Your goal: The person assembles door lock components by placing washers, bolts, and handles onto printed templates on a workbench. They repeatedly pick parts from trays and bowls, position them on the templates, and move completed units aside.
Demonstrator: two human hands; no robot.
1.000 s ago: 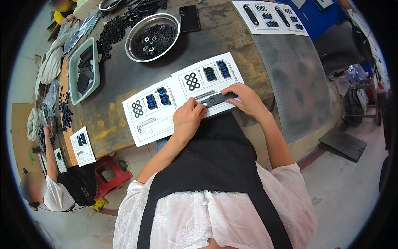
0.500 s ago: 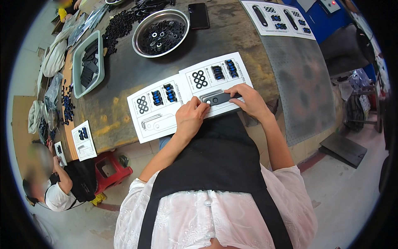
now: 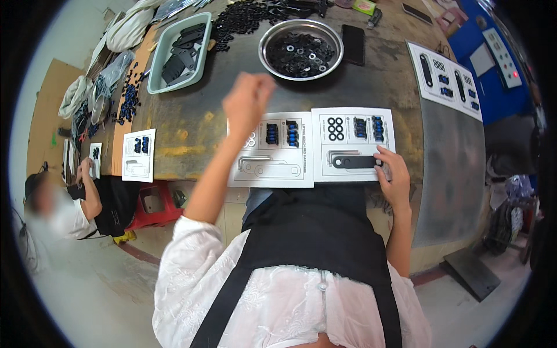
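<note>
Two white printed cards lie side by side at the table's front edge. The right card [image 3: 342, 111] carries black washers [image 3: 336, 129], packs of blue-and-black bolts [image 3: 378, 129], a hex key and a flat black plate [image 3: 351, 162] with rounded ends. My right hand [image 3: 395, 178] has its thumb and forefinger around the right end of that plate. On the left card [image 3: 304, 178] are similar bolt packs [image 3: 292, 133], a hex key [image 3: 255, 158] and washers partly behind my left arm; its plate outline is bare. My left hand [image 3: 248, 104], blurred, is raised above the table beyond this card.
A steel bowl [image 3: 264, 55] of loose black washers stands ahead, beside a dark phone [image 3: 353, 45]. A pale green tub [image 3: 203, 61] holds black plates. Loose black pieces [image 3: 235, 20] lie behind. More filled cards [image 3: 432, 87] rest at right; a co-worker [image 3: 75, 203] sits at left.
My left hand has left the plate on the right card and moved up and left. My right hand stays at the plate's right end. The whole view has turned and shifted.
</note>
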